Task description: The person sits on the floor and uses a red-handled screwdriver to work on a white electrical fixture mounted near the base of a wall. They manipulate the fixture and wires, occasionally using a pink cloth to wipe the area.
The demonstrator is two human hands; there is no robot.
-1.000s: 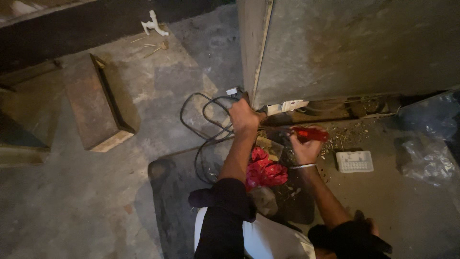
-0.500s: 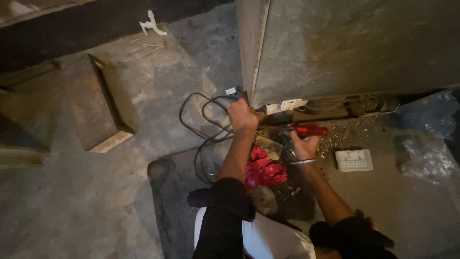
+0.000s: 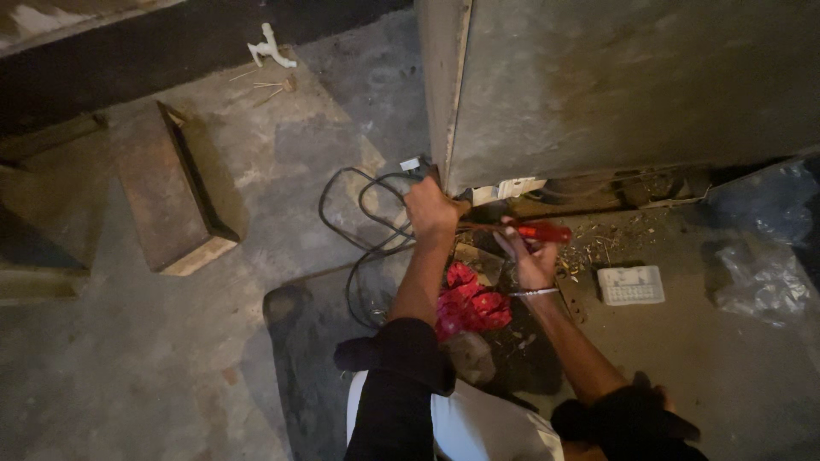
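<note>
Head view, looking down at a concrete floor (image 3: 282, 171). At frame centre we closed our left hand (image 3: 430, 207) into a fist against the lower corner of a large grey metal cabinet (image 3: 632, 85), which filled the upper right of the frame; whether the fist enclosed anything could not be told, as the fingers were turned away from the camera. Just right of centre our right hand (image 3: 531, 259) was wrapped around the red handle of a screwdriver (image 3: 534, 230), whose dark shaft ran leftward toward the left hand and the cabinet's bottom edge. A thin bracelet (image 3: 534, 293) circled the right wrist.

A black cable (image 3: 363, 230) lay in loops on the floor left of the hands, ending near a small white plug (image 3: 411, 163) beside the cabinet corner. Below the hands, between the forearms, lay a crumpled red cloth (image 3: 468, 303). A white rectangular plastic part (image 3: 630, 285) rested on the floor at centre right, near scattered debris (image 3: 598, 243) under the cabinet. Clear plastic wrapping (image 3: 764, 273) lay at the right edge. A wooden box (image 3: 175, 192), open on one side, sat at centre left, and a small white fitting (image 3: 272, 49) lay near the top of the frame.
</note>
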